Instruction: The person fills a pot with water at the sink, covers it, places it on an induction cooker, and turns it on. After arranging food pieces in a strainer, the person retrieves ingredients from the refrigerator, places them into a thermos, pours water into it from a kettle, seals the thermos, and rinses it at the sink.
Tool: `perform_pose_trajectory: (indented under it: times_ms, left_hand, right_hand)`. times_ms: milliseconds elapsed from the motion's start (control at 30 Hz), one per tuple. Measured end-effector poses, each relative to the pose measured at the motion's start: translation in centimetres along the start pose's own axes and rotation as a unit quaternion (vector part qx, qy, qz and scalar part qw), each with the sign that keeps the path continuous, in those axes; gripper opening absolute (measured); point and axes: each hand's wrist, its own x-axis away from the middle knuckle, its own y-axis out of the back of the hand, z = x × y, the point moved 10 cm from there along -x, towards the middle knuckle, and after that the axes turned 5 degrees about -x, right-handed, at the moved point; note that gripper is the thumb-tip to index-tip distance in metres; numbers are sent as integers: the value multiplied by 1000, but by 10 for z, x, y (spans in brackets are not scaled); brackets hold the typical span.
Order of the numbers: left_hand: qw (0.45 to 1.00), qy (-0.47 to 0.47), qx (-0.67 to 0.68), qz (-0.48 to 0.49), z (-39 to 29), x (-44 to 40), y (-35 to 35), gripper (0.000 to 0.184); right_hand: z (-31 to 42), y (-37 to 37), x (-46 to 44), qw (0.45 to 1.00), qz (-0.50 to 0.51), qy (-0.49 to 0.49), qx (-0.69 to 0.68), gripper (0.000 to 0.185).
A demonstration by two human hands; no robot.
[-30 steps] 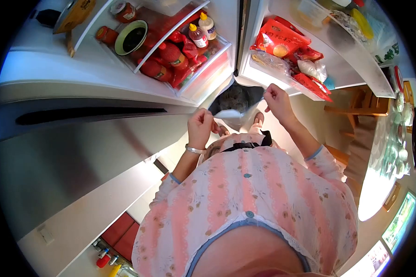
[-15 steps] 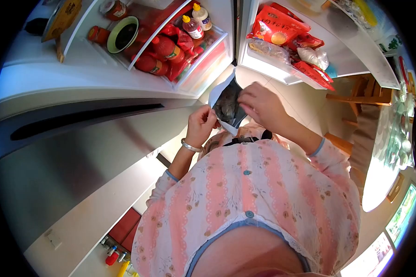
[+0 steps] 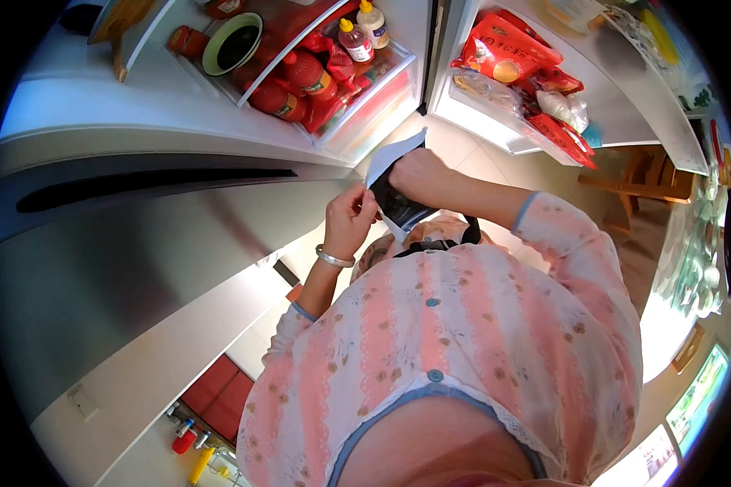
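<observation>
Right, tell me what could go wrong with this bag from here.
The left hand seems to pinch the bag only by its edge, so the bag could slip or tip if the right hand, at its mouth, pushes hard.

The fridge stands open, so its food might warm if this takes long.

Blue buttons (image 3: 435, 376) line a pink-striped floral top (image 3: 463, 325), worn with a silver bangle (image 3: 334, 258).
</observation>
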Motion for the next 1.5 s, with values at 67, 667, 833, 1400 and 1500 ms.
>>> perform_pose_trajectory:
  times_ms: [67,667,833,1400,1500]
  left_hand:
    - [1000,-5,18,0,4,-4,1,24]
    - [996,-19,44,81,-33,-27,-5,23]
    - [989,-44,7,140,-43,-29,-8,22]
    - [860,-212,-303,351,-82,0,-23,14]
    - [851,-244,-369,284,-60,2,-10,20]
  right_hand:
    - [-8,35,21,996,-78,-45,-13,21]
    - [-70,50,116,483,-269,-81,-829,20]
    - [-95,60,159,316,-335,-83,-884,35]
    - [-30,70,173,896,-315,-20,-312,13]
    - [-14,78,169,886,-330,-20,-325,8]
